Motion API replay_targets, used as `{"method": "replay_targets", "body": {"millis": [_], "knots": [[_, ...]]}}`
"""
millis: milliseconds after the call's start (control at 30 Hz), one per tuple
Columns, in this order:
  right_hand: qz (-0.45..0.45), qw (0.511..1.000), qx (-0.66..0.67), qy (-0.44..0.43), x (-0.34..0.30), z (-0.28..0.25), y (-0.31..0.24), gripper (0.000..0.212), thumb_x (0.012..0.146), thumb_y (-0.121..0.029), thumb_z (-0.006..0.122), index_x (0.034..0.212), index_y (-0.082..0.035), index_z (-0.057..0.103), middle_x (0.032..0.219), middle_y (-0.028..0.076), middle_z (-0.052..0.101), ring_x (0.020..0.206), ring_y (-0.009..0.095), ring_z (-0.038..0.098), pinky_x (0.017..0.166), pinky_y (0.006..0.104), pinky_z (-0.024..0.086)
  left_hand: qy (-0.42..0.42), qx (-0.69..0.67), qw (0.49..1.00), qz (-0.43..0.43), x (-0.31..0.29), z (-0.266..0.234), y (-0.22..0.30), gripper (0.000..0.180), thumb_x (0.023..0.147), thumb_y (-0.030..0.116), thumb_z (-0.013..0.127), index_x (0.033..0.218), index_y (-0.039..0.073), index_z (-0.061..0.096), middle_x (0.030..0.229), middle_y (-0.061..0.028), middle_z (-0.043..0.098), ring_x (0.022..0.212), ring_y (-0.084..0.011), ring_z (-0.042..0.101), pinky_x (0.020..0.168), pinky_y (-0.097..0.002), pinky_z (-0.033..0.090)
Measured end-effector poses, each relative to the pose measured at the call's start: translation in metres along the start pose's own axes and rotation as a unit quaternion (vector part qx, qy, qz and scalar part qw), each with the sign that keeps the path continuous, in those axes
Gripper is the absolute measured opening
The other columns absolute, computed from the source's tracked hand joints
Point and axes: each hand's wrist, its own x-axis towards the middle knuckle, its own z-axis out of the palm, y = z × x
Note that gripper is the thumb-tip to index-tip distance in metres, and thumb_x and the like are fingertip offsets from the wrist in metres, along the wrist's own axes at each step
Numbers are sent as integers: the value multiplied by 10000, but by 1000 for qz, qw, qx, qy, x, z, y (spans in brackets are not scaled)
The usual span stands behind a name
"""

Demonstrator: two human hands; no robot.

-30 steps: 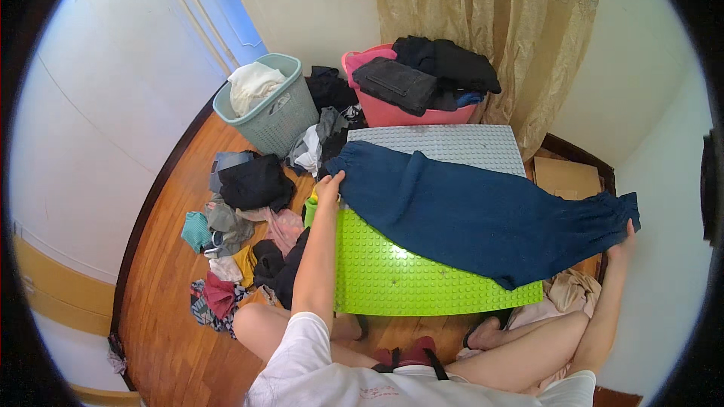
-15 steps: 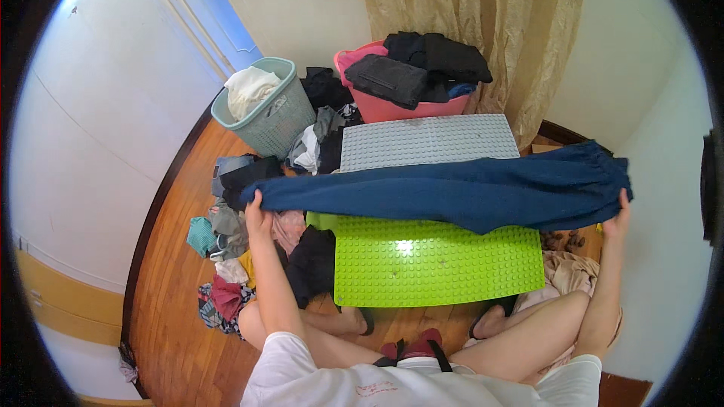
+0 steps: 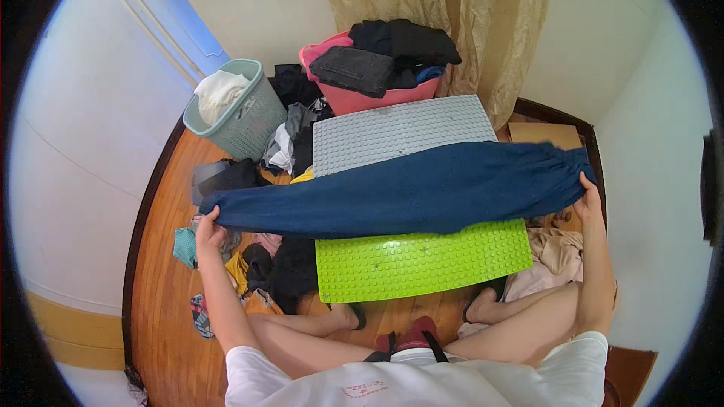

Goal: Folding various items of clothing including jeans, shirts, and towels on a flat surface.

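Note:
A pair of dark blue trousers, doubled lengthwise, is stretched across a studded table. Its narrow leg end is pinched by my left hand, out past the table's left side. At the gathered waistband on the right, my right hand grips the cloth. The trousers cover the middle of the table, between its grey studded panel and its bright green studded panel. Whether the cloth touches the tabletop I cannot tell.
Beyond the table stand a pink basket heaped with dark clothes and a pale green laundry basket holding white cloth. Loose clothes lie along the table's left side. Beige fabric lies at the right, near a white wall.
My left hand has moved outward to the left and a little nearer, with the leg end in it. The trousers now slant more, and the whole view has shifted somewhat.

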Motion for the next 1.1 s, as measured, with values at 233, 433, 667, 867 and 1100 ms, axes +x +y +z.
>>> {"method": "replay_targets", "body": {"millis": [233,433,667,867,1100], "knots": [[73,990,-47,112,2,-18,24,347,844,-189,579,1163,-65,524,1147,93,562,1043,270,535,912,413,426,-11,103,993,-50,-5,14,-31,254,827,-63,476,1062,22,519,1032,-91,591,958,-255,573,863,-439,456],[-41,999,25,-12,-33,40,-7,368,867,-214,561,1175,-22,502,1154,105,555,1054,259,533,913,396,428,-43,133,987,75,-24,69,-15,292,788,-89,500,1065,3,523,1042,-95,587,951,-248,574,850,-380,465],[-107,992,-44,-42,-51,52,-23,329,872,-185,558,1141,0,518,1129,109,562,1026,244,544,883,389,447,-92,64,983,142,-35,87,-18,377,725,-119,558,1085,-15,516,1055,-122,590,981,-248,574,837,-376,478],[-54,997,-49,1,-39,58,-12,303,856,-159,573,1113,-2,538,1103,115,571,991,250,555,863,395,453,-102,257,940,202,-40,145,-58,420,677,-135,523,1077,-7,532,947,-92,614,829,-213,611,766,-313,488],[-46,998,-32,18,-33,60,-11,306,850,-156,578,1114,-8,537,1092,117,574,996,268,551,865,408,451,-223,510,674,485,-128,279,-124,393,585,-102,515,966,-10,550,966,-179,545,989,-342,493,853,-397,407]]}}
